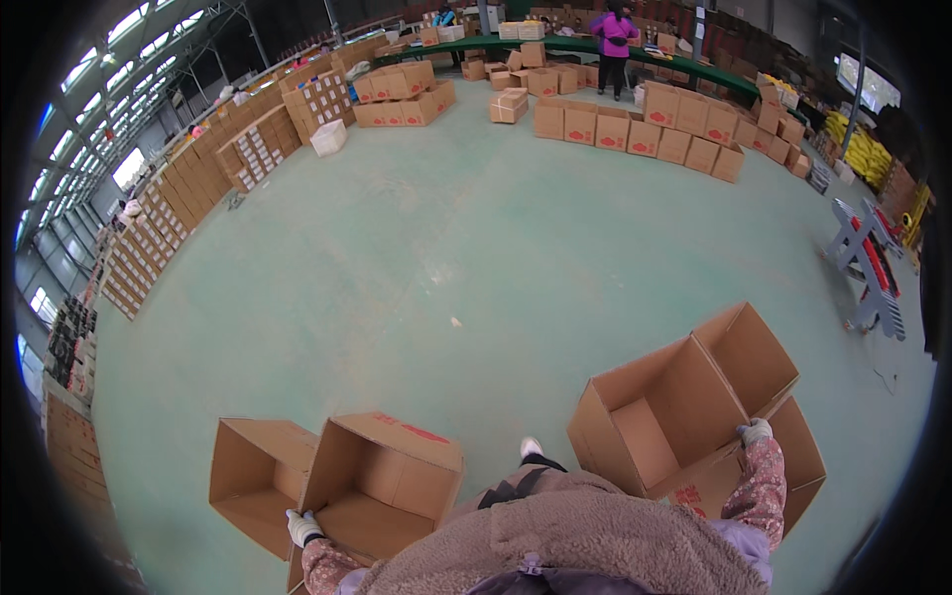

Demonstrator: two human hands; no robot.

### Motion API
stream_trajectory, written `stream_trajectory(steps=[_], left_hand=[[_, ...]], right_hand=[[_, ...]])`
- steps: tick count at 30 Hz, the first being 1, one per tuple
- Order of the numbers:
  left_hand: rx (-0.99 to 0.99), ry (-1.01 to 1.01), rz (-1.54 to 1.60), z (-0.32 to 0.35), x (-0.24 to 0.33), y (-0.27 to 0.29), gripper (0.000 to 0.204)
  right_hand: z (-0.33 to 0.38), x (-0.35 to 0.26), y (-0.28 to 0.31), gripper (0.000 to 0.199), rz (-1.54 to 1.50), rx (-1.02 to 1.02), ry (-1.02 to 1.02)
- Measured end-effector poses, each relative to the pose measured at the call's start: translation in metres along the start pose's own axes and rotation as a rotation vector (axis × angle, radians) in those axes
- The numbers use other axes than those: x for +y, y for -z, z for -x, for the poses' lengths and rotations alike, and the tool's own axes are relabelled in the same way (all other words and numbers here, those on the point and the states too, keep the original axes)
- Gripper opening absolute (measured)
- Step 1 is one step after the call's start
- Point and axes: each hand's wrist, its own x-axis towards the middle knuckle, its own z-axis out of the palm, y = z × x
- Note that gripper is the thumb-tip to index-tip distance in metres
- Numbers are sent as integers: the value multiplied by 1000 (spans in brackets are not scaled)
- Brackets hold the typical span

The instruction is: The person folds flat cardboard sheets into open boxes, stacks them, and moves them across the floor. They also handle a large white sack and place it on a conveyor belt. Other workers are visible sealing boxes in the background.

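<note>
My left hand [301, 528], in a pale glove, is closed on the meeting edges of open cardboard boxes at the lower left. One cardboard box [397, 471] with a red print faces up beside my leg; another box [248, 474] sits left of it. My right hand [756, 432], also gloved, is closed around the edges of another cluster of open boxes. That cluster has a larger box [669, 407] on its left, a box [751, 357] at its far side and one more box [801, 461] under my forearm. The insides that show hold nothing. My fingertips are partly hidden.
Green floor [416, 248] spreads ahead. Rows of open boxes [645, 137] stand at the far side, before a long green table [555, 44] and a person in purple [615, 40]. Stacked cartons [164, 213] line the left. A grey and red metal frame [868, 263] stands right.
</note>
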Motion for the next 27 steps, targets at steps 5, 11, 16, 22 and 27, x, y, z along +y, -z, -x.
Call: stream_trajectory(steps=[5, 11, 16, 22, 27], left_hand=[[64, -46, -86, -55, 97, 3, 43], [69, -41, -60, -113, 204, -11, 38], [35, -68, -59, -181, 317, -55, 39], [-87, -23, -163, -250, 458, -95, 46], [-18, -99, -118, -312, 560, -115, 39]], right_hand=[[-58, -100, -47, 38, 198, 69, 89], [-118, -212, -63, 29, -40, 53, 162], [-158, -323, -65, 23, 60, 103, 193], [-198, -454, -73, 26, 62, 221, 215], [-240, -557, -86, 27, 50, 175, 249]])
